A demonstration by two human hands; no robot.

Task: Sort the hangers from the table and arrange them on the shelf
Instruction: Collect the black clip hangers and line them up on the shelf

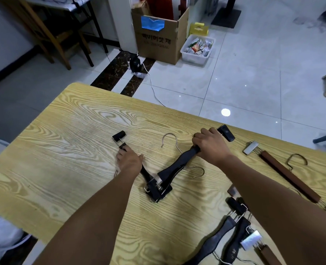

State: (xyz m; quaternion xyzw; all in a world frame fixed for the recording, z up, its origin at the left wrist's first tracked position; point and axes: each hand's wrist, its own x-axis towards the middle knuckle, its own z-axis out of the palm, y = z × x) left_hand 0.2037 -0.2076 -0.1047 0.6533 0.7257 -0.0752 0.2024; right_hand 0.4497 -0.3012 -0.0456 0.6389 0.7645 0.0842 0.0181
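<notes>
Glossy pale tiled floor (254,77), cardboard box (158,50) (blue tape), wooden chair (43,33), white bin (193,58)

A single wide-angle view, worn on the head, looks forward and steeply down onto the table (62,150), near enough that both forearms (93,207) fill the lower frame. The fingers (198,139) lie about mid-frame (straight edges bow with the lens). Beyond the fingers, the table's far edge and the tiled floor (254,73) climb to the top; nearer than them, the table runs off-frame.

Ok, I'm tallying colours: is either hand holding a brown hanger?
No, the left hand grips the left black hanger, the right hand the right black hanger.
</notes>
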